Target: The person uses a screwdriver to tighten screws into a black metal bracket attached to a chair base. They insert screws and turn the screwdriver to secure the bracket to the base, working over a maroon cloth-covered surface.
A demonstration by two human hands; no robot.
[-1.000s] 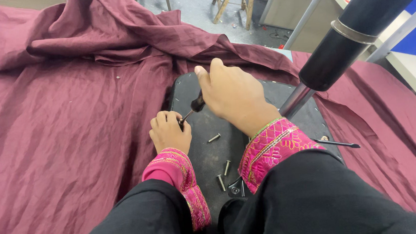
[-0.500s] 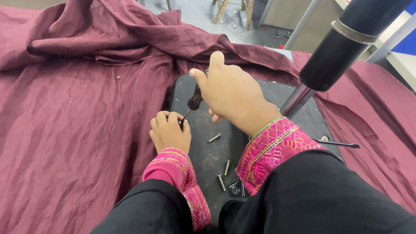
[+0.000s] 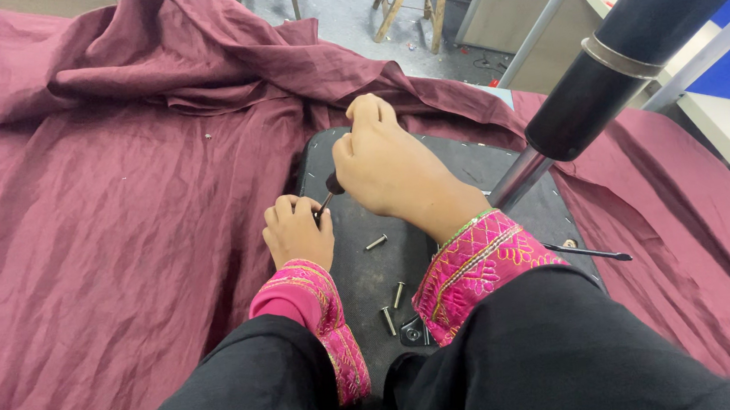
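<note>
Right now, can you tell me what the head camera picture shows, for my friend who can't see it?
Two hands work a screwdriver on a dark flat panel: the right hand holds the handle, the left hand steadies the shaft. Loose screws lie on the panel, maroon cloth spreads around it, and a black pole rises at the right.

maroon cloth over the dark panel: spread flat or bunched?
Bunched. The maroon cloth is pulled back off the dark panel, folds heaped along its far edge; flatter but wrinkled at left. Loose screws lie on the bared panel.
</note>
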